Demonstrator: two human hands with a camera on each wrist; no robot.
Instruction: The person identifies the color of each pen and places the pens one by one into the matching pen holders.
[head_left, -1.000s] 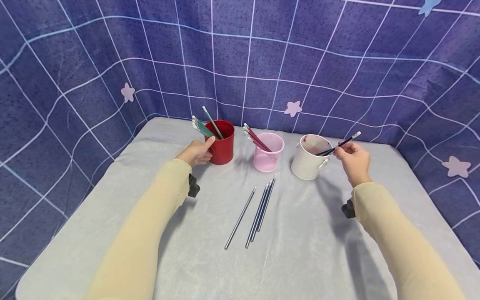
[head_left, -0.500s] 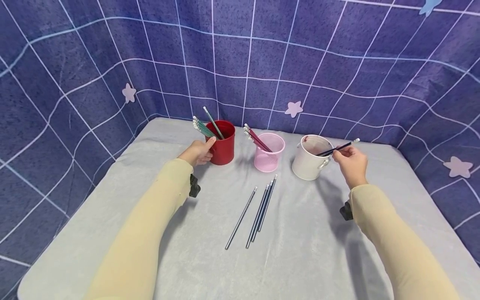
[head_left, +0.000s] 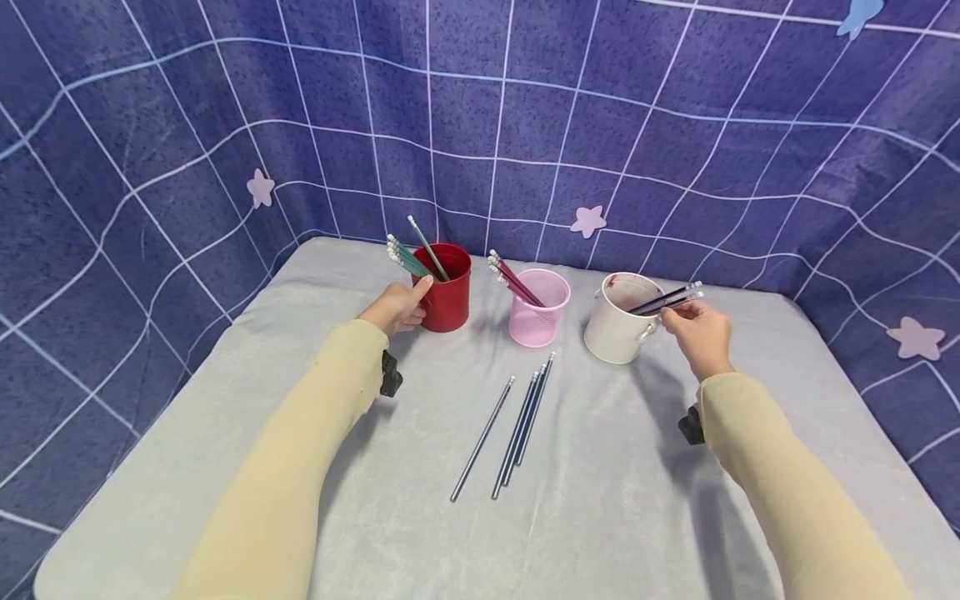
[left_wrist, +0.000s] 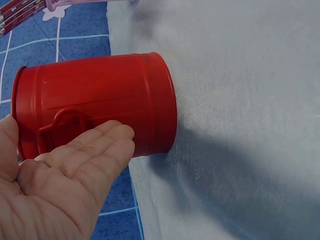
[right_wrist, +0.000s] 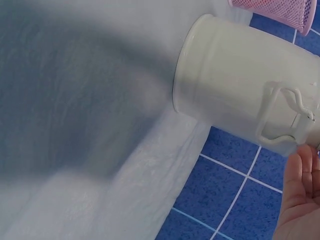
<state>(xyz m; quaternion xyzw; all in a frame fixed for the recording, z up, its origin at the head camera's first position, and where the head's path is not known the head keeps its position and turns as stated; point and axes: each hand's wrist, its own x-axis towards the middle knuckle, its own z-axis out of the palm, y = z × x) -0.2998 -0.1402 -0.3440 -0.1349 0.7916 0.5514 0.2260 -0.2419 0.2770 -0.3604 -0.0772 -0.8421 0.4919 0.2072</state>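
Note:
At the left, my left hand (head_left: pixel 401 307) grips the red bucket (head_left: pixel 448 304), thumb at its rim and fingers along its side by the handle. Green pencils (head_left: pixel 407 260) with white erasers lean out of that bucket. My right hand (head_left: pixel 701 333) is at the right rim of the white bucket (head_left: pixel 611 329), thumb and fingertips around a dark pencil (head_left: pixel 686 298) that slants into it. Other dark pencils lie beside it inside the bucket. In the right wrist view, the fingers (right_wrist: pixel 302 175) touch near the white bucket's rim, and the pencils are out of sight.
A pink mesh cup (head_left: pixel 534 321) holding dark red pencils (head_left: pixel 517 282) stands between the two buckets. Several dark blue pencils (head_left: pixel 517 433) lie on the grey cloth-covered table (head_left: pixel 600 500), one apart from the others. A blue gridded curtain (head_left: pixel 480 108) hangs behind.
The pencil at my right hand has sunk further into the white bucket, and more eraser ends show side by side. My right hand has shifted slightly left; my left hand stays on the red bucket.

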